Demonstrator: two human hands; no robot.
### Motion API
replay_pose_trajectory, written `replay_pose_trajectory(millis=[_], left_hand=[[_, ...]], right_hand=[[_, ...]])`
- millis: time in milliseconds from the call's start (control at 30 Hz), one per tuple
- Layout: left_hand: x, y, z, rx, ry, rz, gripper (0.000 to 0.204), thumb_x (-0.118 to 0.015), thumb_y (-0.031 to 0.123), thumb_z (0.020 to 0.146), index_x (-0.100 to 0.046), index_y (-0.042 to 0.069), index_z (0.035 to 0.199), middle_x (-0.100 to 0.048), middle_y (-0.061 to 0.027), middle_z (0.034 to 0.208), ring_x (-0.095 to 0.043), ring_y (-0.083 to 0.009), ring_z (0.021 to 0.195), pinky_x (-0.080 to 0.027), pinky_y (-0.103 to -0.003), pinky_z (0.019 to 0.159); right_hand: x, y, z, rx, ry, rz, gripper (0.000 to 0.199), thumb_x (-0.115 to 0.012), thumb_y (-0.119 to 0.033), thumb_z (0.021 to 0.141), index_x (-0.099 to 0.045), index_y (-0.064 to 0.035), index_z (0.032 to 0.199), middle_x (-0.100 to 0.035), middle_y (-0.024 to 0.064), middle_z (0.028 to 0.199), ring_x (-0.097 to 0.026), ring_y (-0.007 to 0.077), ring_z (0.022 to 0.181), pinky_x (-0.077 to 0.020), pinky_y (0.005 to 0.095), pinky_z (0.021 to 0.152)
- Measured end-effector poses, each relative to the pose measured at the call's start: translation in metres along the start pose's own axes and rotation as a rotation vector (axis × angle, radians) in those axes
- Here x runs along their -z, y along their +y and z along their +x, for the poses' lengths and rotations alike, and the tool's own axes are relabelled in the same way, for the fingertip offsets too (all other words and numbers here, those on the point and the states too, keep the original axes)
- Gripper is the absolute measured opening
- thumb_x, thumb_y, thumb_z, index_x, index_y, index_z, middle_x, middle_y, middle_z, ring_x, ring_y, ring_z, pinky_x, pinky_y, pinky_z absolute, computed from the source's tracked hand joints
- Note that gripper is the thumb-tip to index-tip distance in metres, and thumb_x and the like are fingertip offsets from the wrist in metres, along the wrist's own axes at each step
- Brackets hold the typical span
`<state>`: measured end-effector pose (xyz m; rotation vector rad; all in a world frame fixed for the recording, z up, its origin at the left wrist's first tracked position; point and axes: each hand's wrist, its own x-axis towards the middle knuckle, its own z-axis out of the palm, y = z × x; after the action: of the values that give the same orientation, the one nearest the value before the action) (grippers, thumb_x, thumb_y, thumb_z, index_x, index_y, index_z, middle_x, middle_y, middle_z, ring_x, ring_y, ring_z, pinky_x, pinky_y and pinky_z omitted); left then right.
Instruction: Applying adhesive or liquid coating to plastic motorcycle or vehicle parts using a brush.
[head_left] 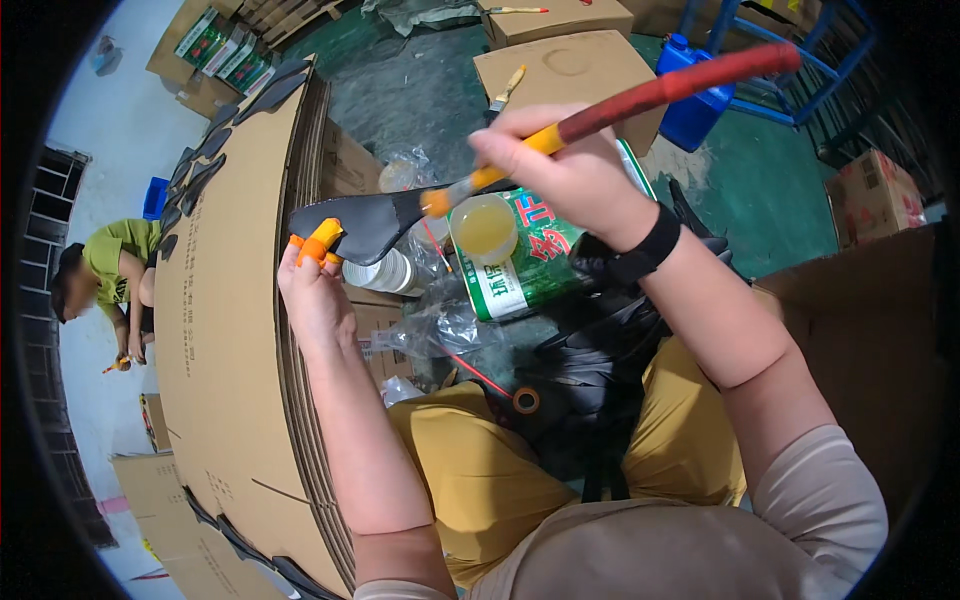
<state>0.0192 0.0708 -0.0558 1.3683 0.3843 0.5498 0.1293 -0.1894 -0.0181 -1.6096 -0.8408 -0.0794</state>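
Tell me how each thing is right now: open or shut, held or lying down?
Left hand: shut on the black piece, held up.
Right hand: shut on the brush, tip touching the black piece.
Glue can: open, yellowish liquid showing.
Blue jug: upright, capped.
Cardboard sheets: stacked, black pieces along the edge.

Green floor (790, 200) with cardboard boxes (570, 70)
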Motion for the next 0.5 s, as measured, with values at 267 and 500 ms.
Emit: replay_pose_trajectory(millis=[267,500], left_hand=[[-0.016,0.005,-0.007,-0.032,-0.008,0.083,0.031,-0.038,0.004,0.089,-0.046,-0.002,0.118,-0.058,-0.0100,0.105,-0.058,-0.0108,0.077,-0.048,-0.019,0.068],[-0.008,0.014,-0.011,-0.012,-0.030,-0.035,0.029,-0.040,0.003,0.088,-0.049,0.000,0.115,-0.058,-0.0064,0.101,-0.050,-0.0025,0.064,-0.043,-0.013,0.058]], right_hand=[[-0.002,-0.013,0.001,-0.089,0.151,0.216,0.024,-0.065,-0.023,0.080,-0.065,-0.0010,0.072,-0.059,0.0048,0.060,-0.055,0.0132,0.056,-0.0419,0.0272,0.053],[0.007,-0.004,0.000,-0.108,0.075,0.139,0.026,-0.063,-0.026,0.082,-0.066,-0.0016,0.074,-0.062,0.0038,0.063,-0.056,0.0113,0.058,-0.0428,0.0251,0.055]])
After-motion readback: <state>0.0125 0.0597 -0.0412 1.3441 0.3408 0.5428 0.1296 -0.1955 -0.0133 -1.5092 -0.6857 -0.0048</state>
